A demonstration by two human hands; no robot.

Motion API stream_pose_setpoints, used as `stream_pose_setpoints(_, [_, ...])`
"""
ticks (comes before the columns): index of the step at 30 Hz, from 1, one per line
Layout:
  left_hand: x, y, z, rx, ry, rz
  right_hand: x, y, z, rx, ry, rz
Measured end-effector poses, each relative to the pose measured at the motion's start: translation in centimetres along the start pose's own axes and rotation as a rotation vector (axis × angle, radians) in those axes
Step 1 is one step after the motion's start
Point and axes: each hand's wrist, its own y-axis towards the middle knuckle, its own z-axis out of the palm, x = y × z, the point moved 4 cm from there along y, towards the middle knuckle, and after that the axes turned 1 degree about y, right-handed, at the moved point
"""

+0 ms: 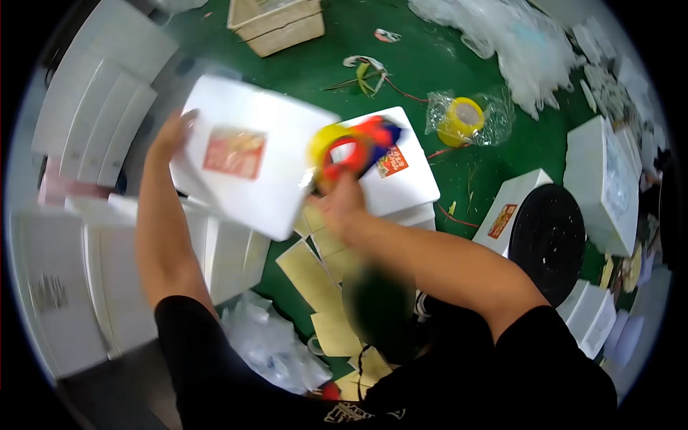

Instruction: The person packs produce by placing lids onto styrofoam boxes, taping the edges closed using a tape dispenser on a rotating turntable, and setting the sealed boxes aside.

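A white foam box (279, 136) with a red-and-yellow label is held up, tilted, in front of me. My left hand (174, 135) grips its left edge, thumb over the top face. My right hand (342, 201) is closed around a tape dispenser (380, 136) in red and blue with a yellow roll, close against the box's right side. Motion blurs the dispenser, so whether tape touches the box cannot be made out. Behind the dispenser stands another white foam box (412, 190) with a similar label, partly hidden.
Foam boxes (50, 287) line the left side. A labelled foam box (519, 190) stands by a round black seat (548, 244) at right. Wrapped yellow tape rolls (460, 122), plastic sheeting (494, 36), a beige crate (279, 29) and yellow label sheets (308, 276) lie on the green floor.
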Motion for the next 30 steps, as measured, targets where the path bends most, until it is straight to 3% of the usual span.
stream_pose_setpoints(3, [2.8,1.2,7.6,-0.43,0.626,0.025,-3.5,-1.2,0.0,0.103,-0.398,0.289])
stream_pose_setpoints(4, [4.0,1.0,9.8,-0.488,0.736,0.01,-3.2,-1.9,-1.4,0.088,-0.403,0.325])
stream_pose_setpoints(8, [7.0,3.3,10.9,-0.436,0.681,0.053,5.8,-5.1,-7.5,0.154,-0.43,0.401])
stream_pose_setpoints(10, [7.7,3.3,10.6,-0.477,0.652,0.152,12.1,-8.2,-9.9,0.166,-0.535,0.282])
stream_pose_setpoints(11, [9.7,5.3,10.2,-0.514,0.798,0.287,15.7,-11.0,-11.0,0.127,-0.607,0.193])
stream_pose_setpoints(12, [16.2,12.7,9.6,-0.594,1.482,0.313,18.5,-13.8,-12.2,0.103,-0.63,0.109])
stream_pose_setpoints(14, [11.7,9.7,11.2,-0.538,1.178,0.128,23.7,-20.2,-16.6,0.023,-0.765,-0.188])
stream_pose_setpoints(15, [8.8,8.1,13.2,-0.608,1.078,0.407,26.0,-24.2,-19.0,-0.073,-0.864,-0.384])
stream_pose_setpoints(16, [5.7,5.8,15.3,-0.65,0.994,0.705,27.7,-28.9,-20.8,-0.05,-0.763,-0.647])
stream_pose_setpoints(17, [2.9,3.1,17.2,-0.675,0.947,0.977,28.4,-33.1,-24.2,-0.173,-0.742,-0.8])
stream_pose_setpoints(18, [-4.7,-8.7,21.4,-0.701,0.773,0.852,28.9,-38.0,-27.4,-0.32,-0.559,-0.82])
stream_pose_setpoints(19, [-9.3,-12.3,25.3,-0.599,0.45,1.133,28.7,-42.2,-30.3,-0.418,-0.36,-0.82])
stream_pose_setpoints(20, [-12.7,-17.6,29.1,-0.383,0.425,1.46,28.3,-46.6,-34.4,-0.218,-0.19,-0.805])
stream_pose_setpoints(21, [-13.8,-16.7,34.9,-0.192,0.212,1.388,28.4,-51.2,-37.5,-0.205,-0.194,-0.882])
stream_pose_setpoints(22, [-18.9,-24.7,38.8,0.14,-0.006,1.255,27.9,-55.1,-41.5,-0.31,-0.025,-1.03])
stream_pose_setpoints(24, [-27.3,-39.2,45.1,0.498,-0.057,1.369,26.3,-62.1,-51.3,-0.624,0.318,-1.257])
stream_pose_setpoints(25, [-30.8,-44.6,48.2,0.62,0.066,1.477,25.1,-65.3,-56.4,-0.826,0.354,-1.288])
stream_pose_setpoints(28, [-37.5,-60.2,57.5,1.154,0.108,1.303,19.4,-71.2,-70.8,-1.239,0.535,-1.237])
stream_pose_setpoints(30, [-38.5,-68.3,66.1,1.292,0.257,1.362,15.9,-71.9,-78.2,-1.319,0.618,-1.17])
